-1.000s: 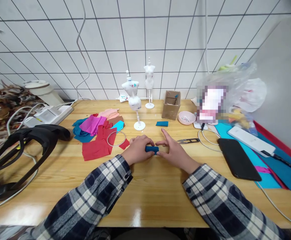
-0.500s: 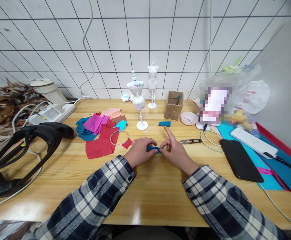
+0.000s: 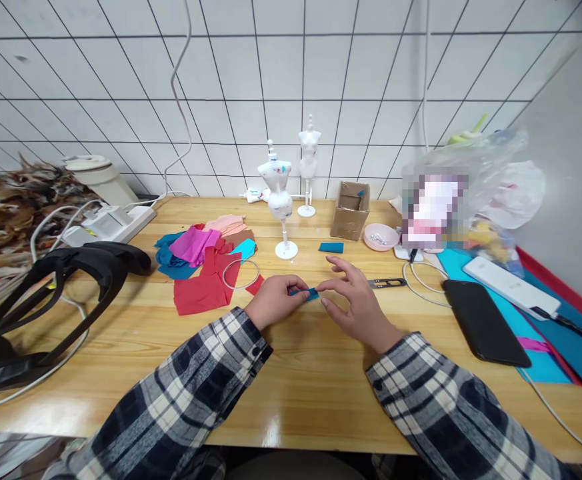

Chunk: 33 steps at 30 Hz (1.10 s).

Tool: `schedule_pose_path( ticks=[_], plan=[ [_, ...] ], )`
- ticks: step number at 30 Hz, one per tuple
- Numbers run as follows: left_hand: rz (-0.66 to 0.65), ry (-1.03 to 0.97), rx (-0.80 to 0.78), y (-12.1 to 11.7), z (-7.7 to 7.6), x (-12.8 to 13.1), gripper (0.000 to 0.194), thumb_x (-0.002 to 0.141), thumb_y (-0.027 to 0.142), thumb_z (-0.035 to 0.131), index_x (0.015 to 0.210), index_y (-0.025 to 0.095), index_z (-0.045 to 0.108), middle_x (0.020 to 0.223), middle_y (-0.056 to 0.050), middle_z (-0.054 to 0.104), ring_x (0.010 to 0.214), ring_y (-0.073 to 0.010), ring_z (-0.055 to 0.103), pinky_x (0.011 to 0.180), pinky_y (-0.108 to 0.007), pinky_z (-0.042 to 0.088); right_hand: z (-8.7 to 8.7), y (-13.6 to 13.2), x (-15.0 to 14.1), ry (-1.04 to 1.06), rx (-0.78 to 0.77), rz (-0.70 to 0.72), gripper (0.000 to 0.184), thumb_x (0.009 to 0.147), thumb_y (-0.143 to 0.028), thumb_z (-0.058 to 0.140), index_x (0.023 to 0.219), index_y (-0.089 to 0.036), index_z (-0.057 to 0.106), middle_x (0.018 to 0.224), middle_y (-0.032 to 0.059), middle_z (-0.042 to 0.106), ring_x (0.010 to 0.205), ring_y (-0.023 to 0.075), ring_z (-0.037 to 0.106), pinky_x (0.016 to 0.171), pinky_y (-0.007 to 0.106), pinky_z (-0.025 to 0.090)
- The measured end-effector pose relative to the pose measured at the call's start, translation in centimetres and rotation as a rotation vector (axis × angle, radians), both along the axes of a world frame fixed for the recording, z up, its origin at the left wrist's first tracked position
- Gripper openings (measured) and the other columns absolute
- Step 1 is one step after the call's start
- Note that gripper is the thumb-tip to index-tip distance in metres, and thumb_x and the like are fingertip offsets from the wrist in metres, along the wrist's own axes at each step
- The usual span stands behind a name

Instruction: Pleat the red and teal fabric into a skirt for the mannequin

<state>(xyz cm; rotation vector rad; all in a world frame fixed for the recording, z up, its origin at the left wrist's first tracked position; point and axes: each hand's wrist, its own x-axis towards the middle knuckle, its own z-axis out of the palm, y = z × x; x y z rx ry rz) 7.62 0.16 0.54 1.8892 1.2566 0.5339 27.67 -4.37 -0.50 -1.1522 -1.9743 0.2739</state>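
In the head view, the left hand (image 3: 277,300) pinches a small blue cloth (image 3: 313,293) between thumb and fingers, low over the middle of the table (image 3: 291,380); the right hand (image 3: 359,305) is loosely parted, forefinger at the cloth's edge, apparently gripping nothing. Shaping it seems unfinished; a second blue piece (image 3: 331,247) lies beyond, untouched

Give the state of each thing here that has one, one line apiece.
Small blue cloth: held, partly hidden
Left hand: pinching that cloth
Right hand: fingers parted, contact unclear
Second blue cloth: lying flat
Front mannequin: upright
Rear mannequin: upright
Cardboard box: open
Pink bowl: upright, uncovered
Black phone: lying, screen dark
Snips: lying, one end hidden
Metal ring: lying down
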Motion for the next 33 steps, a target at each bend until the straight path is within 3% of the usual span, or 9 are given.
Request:
schedule_pose_path(
  ticks=[5, 9, 15, 20, 26, 33],
  plan=[
    [0.026, -0.185, -0.185, -0.1, 0.6, 0.0, 0.025, 0.074, 0.038, 0.067, 0.081, 0.015, 0.071, 0.077, -0.003, 0.071, 0.069, -0.0149, 0.06, 0.064, -0.025, 0.042, 0.4, -0.2, 0.0, -0.173, 0.2, 0.009, 0.017, 0.085, -0.026, 0.062, 0.1, -0.025, 0.069, 0.151, 0.0089, 0.038, 0.131, 0.0303, 0.043, 0.103, 0.05, 0.04],
    [0.039, -0.315, -0.354, -0.2, 0.8, 0.0, 0.028, 0.069, 0.04, 0.072, 0.08, 0.015, 0.069, 0.073, -0.001, 0.069, 0.065, -0.0125, 0.057, 0.062, -0.024, 0.039, 0.3, -0.3, 0.0, -0.259, 0.239, -0.019, 0.018, 0.085, -0.028, 0.063, 0.102, -0.027, 0.069, 0.15, 0.009, 0.039, 0.13, 0.0305, 0.045, 0.1, 0.049, 0.041],
    [0.062, -0.424, -0.457, -0.2, 1.0, -0.3, 0.029, 0.065, 0.039, 0.079, 0.079, 0.015, 0.073, 0.074, -0.001, 0.07, 0.066, -0.0108, 0.055, 0.065, -0.024, 0.039, 0.4, -0.2, 0.1, -0.308, 0.286, -0.044, 0.017, 0.086, -0.025, 0.063, 0.101, -0.028, 0.07, 0.148, 0.0082, 0.043, 0.127, 0.0292, 0.048, 0.097, 0.046, 0.042],
    [0.059, -0.553, -0.539, -0.3, 1.3, -0.6, 0.03, 0.061, 0.039, 0.083, 0.077, 0.016, 0.075, 0.078, -0.002, 0.072, 0.072, -0.0124, 0.059, 0.072, -0.025, 0.042, 0.7, -0.1, 0.2, -0.322, 0.414, -0.051, 0.025, 0.085, -0.021, 0.065, 0.106, -0.033, 0.069, 0.145, 0.0066, 0.048, 0.124, 0.0269, 0.051, 0.097, 0.045, 0.043],
    [0.059, -0.531, -0.454, -0.3, 1.5, -0.4, 0.032, 0.059, 0.042, 0.084, 0.075, 0.015, 0.075, 0.079, -0.003, 0.074, 0.075, -0.0142, 0.061, 0.079, -0.029, 0.045, 1.2, -0.5, 0.2, -0.354, 0.511, -0.052, 0.027, 0.084, -0.02, 0.066, 0.108, -0.034, 0.068, 0.139, 0.0042, 0.056, 0.119, 0.0242, 0.056, 0.098, 0.045, 0.041],
    [0.066, -0.471, -0.399, -0.5, 1.7, 0.0, 0.029, 0.061, 0.039, 0.081, 0.075, 0.015, 0.074, 0.078, -0.003, 0.073, 0.074, -0.0148, 0.062, 0.076, -0.028, 0.046, 0.9, -0.7, -0.3, -0.2, 0.352, -0.057, 0.016, 0.088, -0.022, 0.065, 0.098, -0.032, 0.07, 0.116, 0.0, 0.071, 0.094, 0.0149, 0.067, 0.095, 0.039, 0.04]
  ],
)
